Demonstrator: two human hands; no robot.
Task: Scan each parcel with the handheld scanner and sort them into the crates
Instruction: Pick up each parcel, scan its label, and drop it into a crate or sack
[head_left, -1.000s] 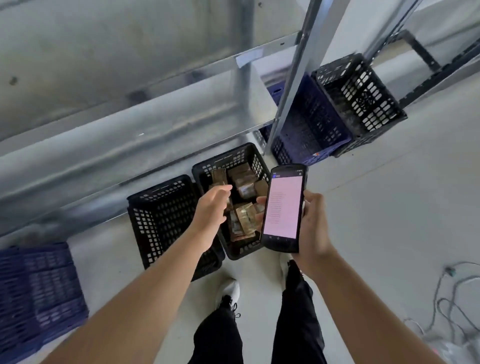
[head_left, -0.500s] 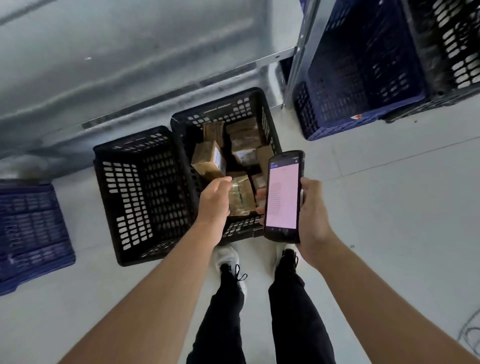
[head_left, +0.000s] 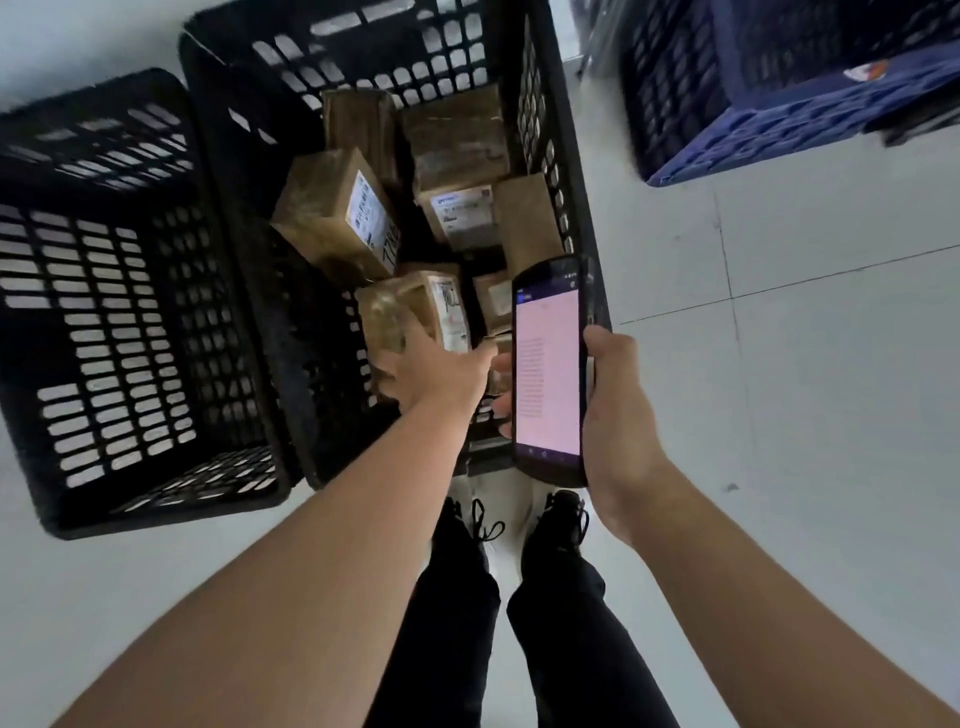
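From the head cam, looking straight down: the left hand (head_left: 436, 369) was reaching into the black slotted plastic crate full of parcels (head_left: 556, 156) and had its fingers wrapped round a small brown taped cardboard parcel with a white label (head_left: 415, 306), which sat at the near end of the pile. The right hand (head_left: 618, 415) was gripping the black handheld scanner with a lit pinkish screen (head_left: 548, 369), held upright just over the crate's near right corner. More brown boxes lay in that crate, including a bigger tilted cardboard box with a printed label (head_left: 337, 208). Right beside it on the left sat an empty black slotted crate (head_left: 119, 312), touching it. A blue plastic crate (head_left: 779, 104) stood well apart at top right on the pale tiled floor (head_left: 805, 364). Black trousers and shoes showed below.
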